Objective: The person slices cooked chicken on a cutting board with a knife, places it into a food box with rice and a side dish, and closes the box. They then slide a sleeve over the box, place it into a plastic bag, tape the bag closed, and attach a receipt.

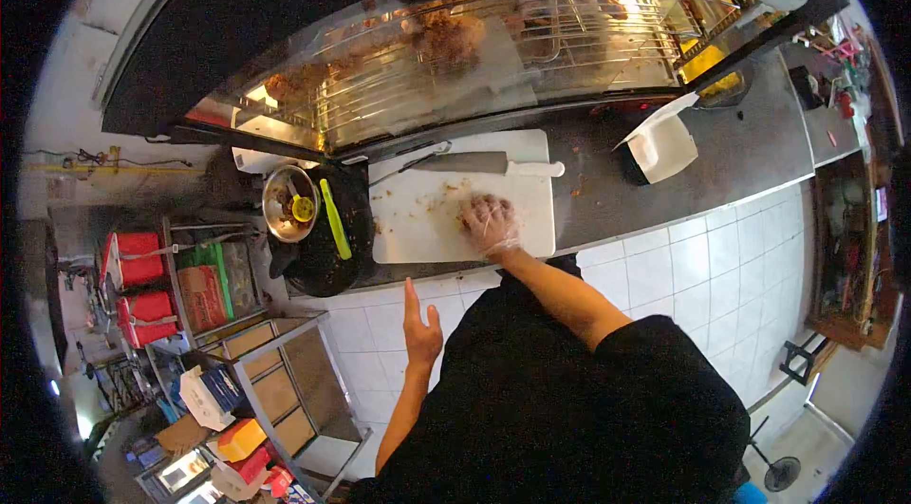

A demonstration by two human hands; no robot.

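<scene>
My right hand [491,225], in a clear plastic glove, lies on the white cutting board [408,233] near its front right part, fingers bent over brown crumbs. Whether anything is under the palm is hidden. My left hand [421,331] is held in the air in front of the counter edge, its fingers stretched and thumb apart, with nothing in it. Across the back of the board lie a cleaver [465,162] with a white handle and metal tongs [410,162]. More crumbs are scattered around the board's middle.
A steel bowl [285,219] with a yellow scoop and a black tray [351,262] with green tongs [335,217] stand left. An open white box [661,149] is at right. A glass warming cabinet [569,39] runs behind. Metal shelving [285,362] is at lower left.
</scene>
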